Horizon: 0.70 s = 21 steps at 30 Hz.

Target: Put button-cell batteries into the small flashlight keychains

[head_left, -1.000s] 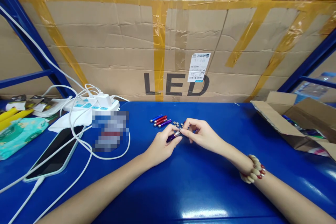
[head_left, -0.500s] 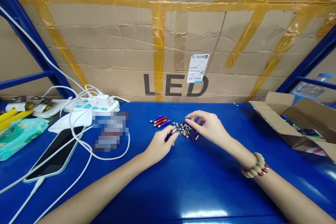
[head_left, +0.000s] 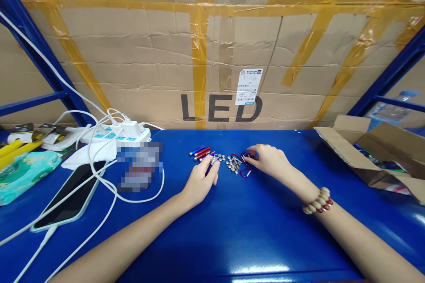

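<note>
My left hand (head_left: 201, 180) rests on the blue table (head_left: 232, 230) with its fingers closed round a small purple pen light (head_left: 210, 166). Just behind it lie several more pen lights (head_left: 200, 151), blue, red and purple, side by side. A cluster of silver button cells (head_left: 231, 164) lies between my hands. My right hand (head_left: 269, 160), with a bead bracelet (head_left: 318, 200) on its wrist, reaches down with its fingertips on the small carabiner clips (head_left: 245, 164) next to the cells; whether it grips one I cannot make out.
A taped cardboard sheet marked LED (head_left: 221, 107) stands behind the table. At the left lie a power strip (head_left: 116, 131) with white cables, a phone (head_left: 68, 194) and a tissue pack (head_left: 23, 172). An open carton (head_left: 375, 150) sits at the right.
My right hand left the purple pen light and moved right and down onto the carabiner clips. My left hand lowered the pen light toward the table and the other pen lights.
</note>
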Motion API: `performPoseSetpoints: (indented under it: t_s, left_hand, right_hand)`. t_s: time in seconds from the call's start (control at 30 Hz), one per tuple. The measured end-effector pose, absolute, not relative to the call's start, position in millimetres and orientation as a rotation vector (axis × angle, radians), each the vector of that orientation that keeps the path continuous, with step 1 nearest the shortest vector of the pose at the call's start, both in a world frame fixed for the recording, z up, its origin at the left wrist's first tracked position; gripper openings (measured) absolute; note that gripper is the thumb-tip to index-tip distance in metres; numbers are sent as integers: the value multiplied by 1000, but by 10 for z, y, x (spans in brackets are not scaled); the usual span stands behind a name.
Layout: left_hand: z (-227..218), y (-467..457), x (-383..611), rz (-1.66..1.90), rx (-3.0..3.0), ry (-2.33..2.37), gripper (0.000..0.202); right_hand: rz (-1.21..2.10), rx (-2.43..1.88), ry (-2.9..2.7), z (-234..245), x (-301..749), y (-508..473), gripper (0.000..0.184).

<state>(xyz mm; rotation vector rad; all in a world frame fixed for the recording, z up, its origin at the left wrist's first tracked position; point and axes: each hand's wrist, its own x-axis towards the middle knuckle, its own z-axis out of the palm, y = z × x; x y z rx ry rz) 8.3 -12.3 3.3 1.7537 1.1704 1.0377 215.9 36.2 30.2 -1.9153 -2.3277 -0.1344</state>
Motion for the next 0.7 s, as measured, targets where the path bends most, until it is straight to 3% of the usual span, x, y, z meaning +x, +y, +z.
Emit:
performPoseSetpoints:
  t_s: [0.2,0.53,0.7]
  left_hand:
    - [52,-137,80,1026,1778,1133,26]
    - [57,-142,81,1027,1800,1141,23]
    - [56,-140,83,1044,1773,1138,24]
  right_hand:
    - [-48,-1850,-2377,288,2140,370,20]
    - [-258,-1844,-2297,311,2164,383,15]
    - [239,-1486,-2510,352,2180,370,19]
